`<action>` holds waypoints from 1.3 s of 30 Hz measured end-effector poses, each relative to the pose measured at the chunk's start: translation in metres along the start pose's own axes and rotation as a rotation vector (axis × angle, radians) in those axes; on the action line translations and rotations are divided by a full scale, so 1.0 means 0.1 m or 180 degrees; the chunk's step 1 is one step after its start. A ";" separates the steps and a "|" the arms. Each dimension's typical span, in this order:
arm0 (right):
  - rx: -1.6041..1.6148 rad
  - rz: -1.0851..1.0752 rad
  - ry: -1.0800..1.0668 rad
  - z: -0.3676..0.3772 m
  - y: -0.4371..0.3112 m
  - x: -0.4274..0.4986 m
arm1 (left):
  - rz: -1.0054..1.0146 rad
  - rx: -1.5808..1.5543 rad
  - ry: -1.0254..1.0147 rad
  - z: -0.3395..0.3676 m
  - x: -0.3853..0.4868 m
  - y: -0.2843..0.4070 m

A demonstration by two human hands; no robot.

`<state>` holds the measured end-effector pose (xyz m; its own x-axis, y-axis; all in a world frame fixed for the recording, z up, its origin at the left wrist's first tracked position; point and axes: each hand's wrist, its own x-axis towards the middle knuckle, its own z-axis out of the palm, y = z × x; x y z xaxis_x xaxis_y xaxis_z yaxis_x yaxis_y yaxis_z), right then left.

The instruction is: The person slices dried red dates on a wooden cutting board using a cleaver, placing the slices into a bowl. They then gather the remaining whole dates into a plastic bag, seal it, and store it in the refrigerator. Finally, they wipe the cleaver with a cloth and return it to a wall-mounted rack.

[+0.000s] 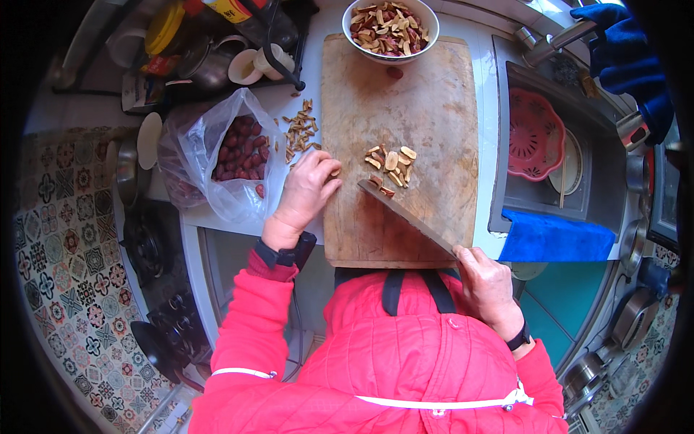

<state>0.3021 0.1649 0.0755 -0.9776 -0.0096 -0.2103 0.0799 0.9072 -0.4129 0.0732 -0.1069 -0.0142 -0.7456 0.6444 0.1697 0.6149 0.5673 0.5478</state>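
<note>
My right hand grips the handle end of a kitchen knife at the near right of the wooden cutting board. Its blade slants away to the left, seen almost edge-on, and its far end lies by cut jujube pieces. At the board's left edge is my left hand, fingers bent, with a small tan piece, apparently a pit, between thumb and fingertips. Just beyond that hand, narrow jujube pits are heaped on the counter. One whole jujube rests near the board's far end.
A white bowl full of cut jujubes stands over the board's far end. Left is an open plastic bag of whole jujubes, below a black rack with jars. The sink at right holds a red basket; a blue cloth drapes its edge.
</note>
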 end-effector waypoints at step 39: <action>0.0400 -0.0060 -0.0650 -0.05 -0.07 0.13 | 0.0265 -0.0108 0.0471 0.45 -0.54 0.40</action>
<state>0.2875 0.1601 0.0801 -0.9204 -0.1225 -0.3712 0.0981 0.8467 -0.5229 0.1496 -0.0958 -0.0381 -0.7236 0.6046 0.3331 0.6691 0.4958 0.5537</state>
